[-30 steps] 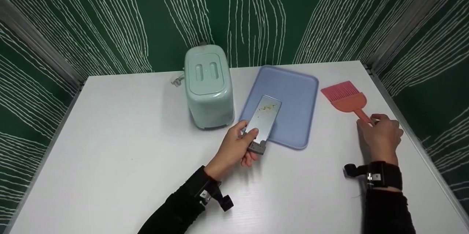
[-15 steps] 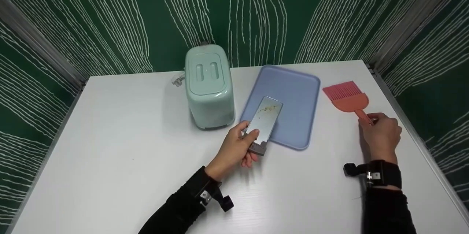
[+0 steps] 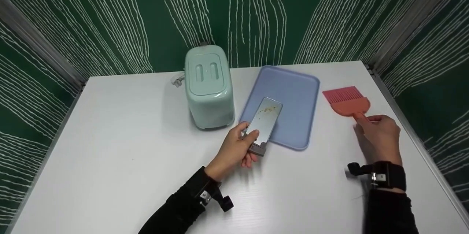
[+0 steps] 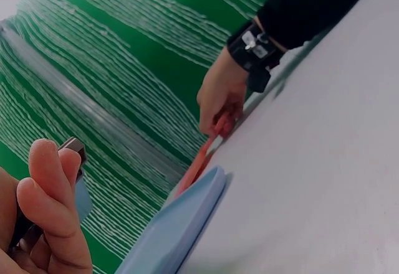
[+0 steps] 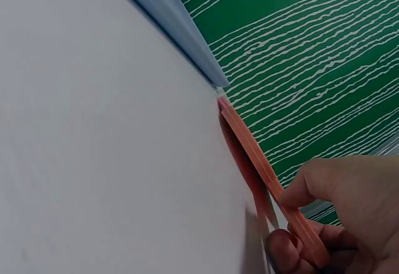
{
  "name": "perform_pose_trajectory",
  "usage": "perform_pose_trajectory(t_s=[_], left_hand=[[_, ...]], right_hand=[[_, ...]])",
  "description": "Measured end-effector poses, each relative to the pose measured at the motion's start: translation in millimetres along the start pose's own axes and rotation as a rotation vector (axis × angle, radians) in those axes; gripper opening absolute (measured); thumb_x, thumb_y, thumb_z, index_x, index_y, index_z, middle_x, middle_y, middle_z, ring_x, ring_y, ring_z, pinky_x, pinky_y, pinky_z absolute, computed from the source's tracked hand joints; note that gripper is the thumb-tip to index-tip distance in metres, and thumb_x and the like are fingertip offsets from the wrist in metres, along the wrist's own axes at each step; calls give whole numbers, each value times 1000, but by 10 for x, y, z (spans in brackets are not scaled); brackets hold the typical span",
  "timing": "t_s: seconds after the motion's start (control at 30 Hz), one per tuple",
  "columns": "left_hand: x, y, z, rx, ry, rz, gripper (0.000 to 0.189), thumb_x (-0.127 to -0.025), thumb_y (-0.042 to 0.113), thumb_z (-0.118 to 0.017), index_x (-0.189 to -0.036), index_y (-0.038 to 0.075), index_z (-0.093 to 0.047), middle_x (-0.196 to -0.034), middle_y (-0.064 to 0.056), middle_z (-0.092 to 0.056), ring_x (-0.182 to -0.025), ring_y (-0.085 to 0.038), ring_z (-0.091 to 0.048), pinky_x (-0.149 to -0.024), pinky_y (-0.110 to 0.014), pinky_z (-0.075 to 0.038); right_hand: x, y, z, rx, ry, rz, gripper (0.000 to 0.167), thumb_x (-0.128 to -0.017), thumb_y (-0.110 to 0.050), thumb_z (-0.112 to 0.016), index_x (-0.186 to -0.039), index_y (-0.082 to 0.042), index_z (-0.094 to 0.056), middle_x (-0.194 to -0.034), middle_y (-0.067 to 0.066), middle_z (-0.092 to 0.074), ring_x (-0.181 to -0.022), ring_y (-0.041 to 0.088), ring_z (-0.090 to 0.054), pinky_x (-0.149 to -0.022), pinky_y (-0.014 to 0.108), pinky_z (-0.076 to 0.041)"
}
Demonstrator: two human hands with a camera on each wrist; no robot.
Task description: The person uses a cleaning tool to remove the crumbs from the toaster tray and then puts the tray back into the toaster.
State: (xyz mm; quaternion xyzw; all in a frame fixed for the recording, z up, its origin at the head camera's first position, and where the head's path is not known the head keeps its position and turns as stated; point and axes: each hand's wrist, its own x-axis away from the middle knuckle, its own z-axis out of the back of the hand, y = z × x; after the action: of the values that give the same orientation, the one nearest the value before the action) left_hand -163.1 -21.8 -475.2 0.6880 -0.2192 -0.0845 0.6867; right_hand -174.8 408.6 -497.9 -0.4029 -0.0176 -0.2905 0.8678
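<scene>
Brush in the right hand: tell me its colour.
The brush is coral red, handle and bristles alike; the head view shows it best, gripped by the right hand.

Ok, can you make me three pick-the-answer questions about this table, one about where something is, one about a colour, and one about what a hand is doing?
1. Where does the far end of the crumb tray lie?
A. over the blue tray
B. on top of the toaster
C. under the brush

2. What colour is the brush?
A. yellow
B. pinkish red
C. black

3. What is the right hand doing?
A. lying flat on the table
B. pressing on the toaster
C. gripping the brush handle

Answers:
1. A, the head view shows its crumb-speckled end over the blue tray, while the left hand holds its near end.
2. B, its bristles and handle are pinkish red.
3. C, the right wrist view shows the fingers curled round the handle.
</scene>
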Motion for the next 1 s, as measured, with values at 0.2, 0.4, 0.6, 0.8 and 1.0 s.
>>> perform_pose_trajectory(t_s=[0.2, 0.4, 0.6, 0.8, 1.0], left_hand=[[1, 2, 6, -4, -10, -4, 61, -112, 29, -58, -164, 5, -35, -51, -3, -65, -36, -9, -58, -36, -24, -46], [-9, -1, 5, -11, -25, -27, 39, -112, 28, -58, -144, 6, -49, -51, -4, -65, -36, -10, -58, -36, -25, -47], [-14, -8, 0, -2, -24, -31, 31, -112, 28, -58, -132, 6, -51, -51, -3, -65, -36, -9, -58, -35, -25, -46], [1, -1, 7, -9, -16, -9, 56, -112, 29, -59, -160, 5, -40, -52, -3, -66, -36, -9, -58, -36, -25, -47], [-1, 7, 7, -5, -16, -13, 48, -112, 29, -59, -153, 8, -47, -52, -4, -66, -36, -9, -58, -36, -25, -47]], right_hand=[[29, 8, 80, -40, -177, -8, 78, -102, -69, -54, -132, 3, -55, -84, -6, -70, -87, 14, -64, -81, 35, -47], [-18, 36, 117, -67, -307, 19, 57, -108, -62, -50, -101, -8, -63, -75, -9, -64, -76, 10, -57, -71, 30, -49], [-38, 41, 135, -115, -344, 18, 50, -110, -53, -47, -74, -19, -54, -61, -9, -49, -63, 11, -47, -61, 32, -40], [-11, 44, 106, -106, -287, 3, 48, -108, -56, -49, -83, -15, -52, -65, -9, -47, -66, 13, -47, -63, 34, -42], [8, 59, 79, -37, -220, -22, 63, -103, -73, -48, -78, -16, -51, -70, -6, -45, -73, 17, -48, -68, 36, -43]])
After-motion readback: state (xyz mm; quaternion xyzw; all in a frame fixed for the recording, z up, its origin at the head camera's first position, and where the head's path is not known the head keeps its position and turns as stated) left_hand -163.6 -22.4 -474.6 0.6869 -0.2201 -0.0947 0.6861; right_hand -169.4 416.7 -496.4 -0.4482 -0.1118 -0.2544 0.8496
